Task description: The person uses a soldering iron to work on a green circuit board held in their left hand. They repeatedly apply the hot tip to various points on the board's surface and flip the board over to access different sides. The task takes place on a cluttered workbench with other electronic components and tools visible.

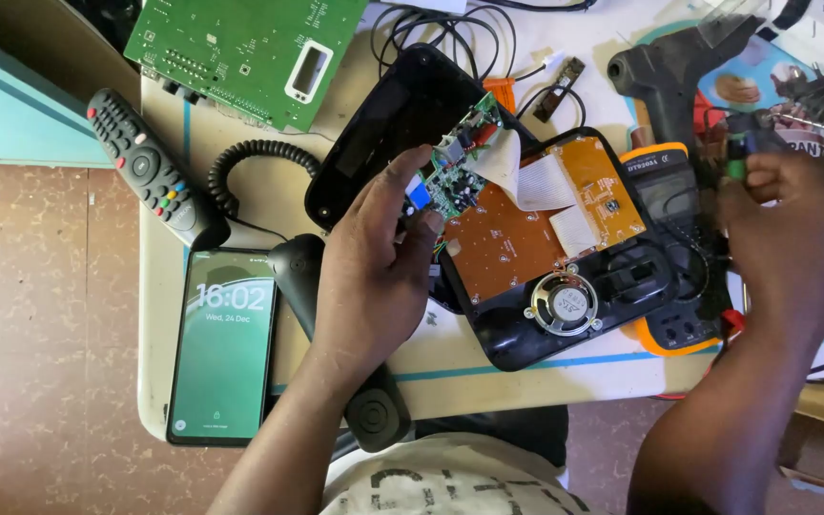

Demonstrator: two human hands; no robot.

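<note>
Right now the work looks mid-repair on an opened desk phone (565, 277), w/ its black shell lying face down on the table (159, 324) and the brown circuit sheet and round speaker (565, 303) exposed.

Left hand (374, 277) is up over the phone, thumb and fingers pinched together on the small green circuit board (455, 172); the board is tilted up on edge, its lower corner between the fingertips, white ribbon cables running from it back to the brown sheet. So the board sits at the very tip of that grip, not in the palm.

Right hand (793, 238) is well apart, over at the right edge near the orange multimeter (669, 238) and the black glue gun (669, 67). Fingers curl around something small and dark w/ a green bit, but can't tell exactly what it is or how tight the hold is.

Judging from this, the next move needs the board kept steady at that angle w/o straining the ribbons.

Nearby: a smartphone (224, 343), a remote (145, 167), the handset (336, 343) and a bigger green board (240, 48).
</note>
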